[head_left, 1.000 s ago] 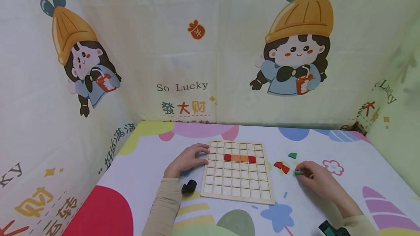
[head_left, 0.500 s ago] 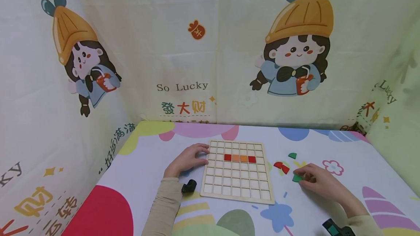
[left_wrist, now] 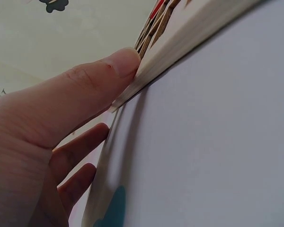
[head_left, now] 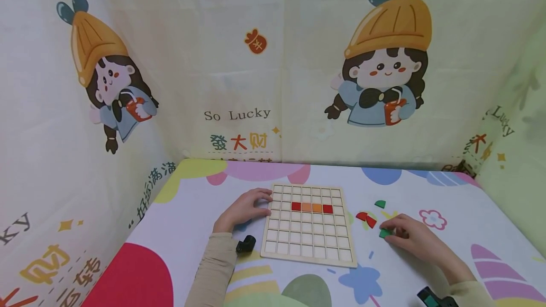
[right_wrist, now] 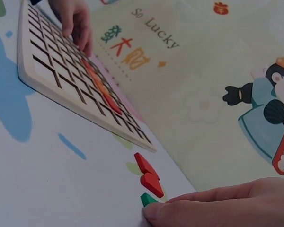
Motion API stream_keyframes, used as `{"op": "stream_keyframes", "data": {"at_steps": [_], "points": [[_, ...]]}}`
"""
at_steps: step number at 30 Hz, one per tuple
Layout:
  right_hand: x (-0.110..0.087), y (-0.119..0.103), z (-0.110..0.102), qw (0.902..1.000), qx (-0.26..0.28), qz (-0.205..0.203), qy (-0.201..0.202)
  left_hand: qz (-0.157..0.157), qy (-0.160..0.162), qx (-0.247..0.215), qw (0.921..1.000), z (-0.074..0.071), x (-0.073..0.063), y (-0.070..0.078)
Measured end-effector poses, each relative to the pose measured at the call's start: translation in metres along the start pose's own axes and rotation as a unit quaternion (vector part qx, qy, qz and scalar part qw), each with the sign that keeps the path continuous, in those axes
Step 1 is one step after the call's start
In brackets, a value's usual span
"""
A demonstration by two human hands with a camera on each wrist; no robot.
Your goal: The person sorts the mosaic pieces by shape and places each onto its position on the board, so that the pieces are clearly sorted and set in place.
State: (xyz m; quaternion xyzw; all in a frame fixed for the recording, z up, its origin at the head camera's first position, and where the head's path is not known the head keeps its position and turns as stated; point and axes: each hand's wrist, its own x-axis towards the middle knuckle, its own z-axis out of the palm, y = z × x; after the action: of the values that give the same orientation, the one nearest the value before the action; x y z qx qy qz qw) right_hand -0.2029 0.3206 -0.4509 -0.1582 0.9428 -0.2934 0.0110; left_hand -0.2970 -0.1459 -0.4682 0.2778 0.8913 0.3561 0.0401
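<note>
A wooden grid board (head_left: 308, 260) lies on the table, with a row of red and orange square tiles (head_left: 312, 207) in its upper cells. At its left edge rests my left hand (head_left: 244, 208); the thumb (left_wrist: 111, 71) touches the board's side while the other fingers lie relaxed. Right of the board, my right hand (head_left: 409, 235) pinches a small green quarter-round piece (head_left: 385, 233) between thumb and finger, low over the table. Two red pieces (head_left: 366, 219) lie together between that hand and the board. Another green piece (head_left: 380, 203) lies farther back.
A patterned cloth (head_left: 204, 193) covers the table. Printed curtains (head_left: 307, 70) stand behind it and at both sides. Black devices are strapped at the left wrist (head_left: 246, 244) and the right wrist (head_left: 435, 296).
My right hand has shifted slightly left and toward me, bringing the green piece down flatter near the table. The left hand stays at the board's edge, and the view has tilted slightly.
</note>
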Motion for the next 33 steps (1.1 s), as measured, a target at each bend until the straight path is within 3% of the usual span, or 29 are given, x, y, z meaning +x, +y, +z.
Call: {"op": "stream_keyframes", "data": {"at_steps": [7,15,23,28,33], "points": [[0.0045,0.0021,0.0059,0.9982,-0.03,0.024,0.045,-0.008,-0.002,0.001,1.0,0.0004,0.0003,0.0001],[0.0014,0.0033,0.0033,0.9989,-0.028,0.027,0.025,-0.007,-0.002,0.001,1.0,0.0012,0.0002,-0.0007],[0.0042,0.0029,0.0079,0.997,-0.034,0.004,0.07,-0.007,-0.002,0.002,1.0,0.0007,0.0,0.0],[0.0042,0.0026,0.0093,0.9963,-0.032,-0.011,0.079,-0.005,-0.002,-0.001,1.0,0.0,-0.0008,0.0001],[0.0046,0.0021,0.01,0.9964,-0.031,-0.002,0.079,-0.002,-0.002,-0.002,1.0,-0.001,-0.0007,0.0006]]}}
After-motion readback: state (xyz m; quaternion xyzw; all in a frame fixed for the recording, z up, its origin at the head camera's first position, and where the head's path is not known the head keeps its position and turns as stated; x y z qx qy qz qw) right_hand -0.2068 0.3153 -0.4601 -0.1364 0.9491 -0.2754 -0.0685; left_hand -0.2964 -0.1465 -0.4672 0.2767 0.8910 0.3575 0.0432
